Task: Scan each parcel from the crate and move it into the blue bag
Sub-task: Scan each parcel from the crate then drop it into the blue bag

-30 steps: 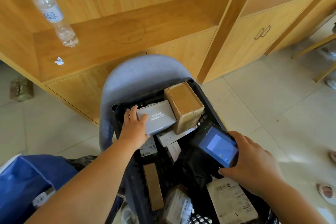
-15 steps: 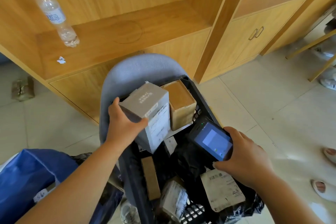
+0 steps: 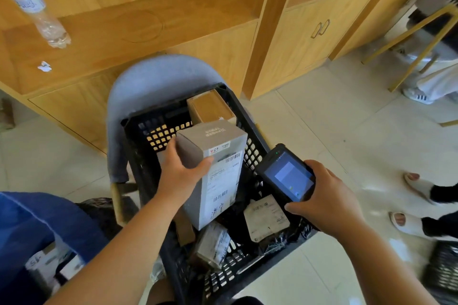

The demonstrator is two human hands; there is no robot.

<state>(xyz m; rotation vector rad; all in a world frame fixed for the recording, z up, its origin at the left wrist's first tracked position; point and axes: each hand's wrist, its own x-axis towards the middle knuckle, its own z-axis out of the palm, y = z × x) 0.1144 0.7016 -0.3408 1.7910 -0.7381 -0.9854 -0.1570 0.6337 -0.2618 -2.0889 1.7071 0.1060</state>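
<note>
My left hand (image 3: 182, 173) grips a tall grey box (image 3: 215, 171) by its upper left corner and holds it upright above the black crate (image 3: 158, 131). Its white shipping label with barcodes faces me. My right hand (image 3: 324, 197) holds a black handheld scanner (image 3: 286, 173) just right of the box, its lit screen turned up. In the crate lie a brown cardboard box (image 3: 209, 106) at the back, a black bag with a white label (image 3: 266, 218) and a small wrapped parcel (image 3: 214, 245). The blue bag (image 3: 37, 220) sits at the lower left.
The crate rests on a grey chair (image 3: 148, 77) in front of wooden cabinets (image 3: 304, 39). A plastic water bottle (image 3: 34, 5) stands on the shelf. Another person's feet in slippers (image 3: 416, 188) stand on the tiled floor at right, with a black basket (image 3: 443, 270) nearby.
My left hand has lifted the grey box out of the crate and turned it upright, label toward me. The scanner in my right hand has stayed close beside it.
</note>
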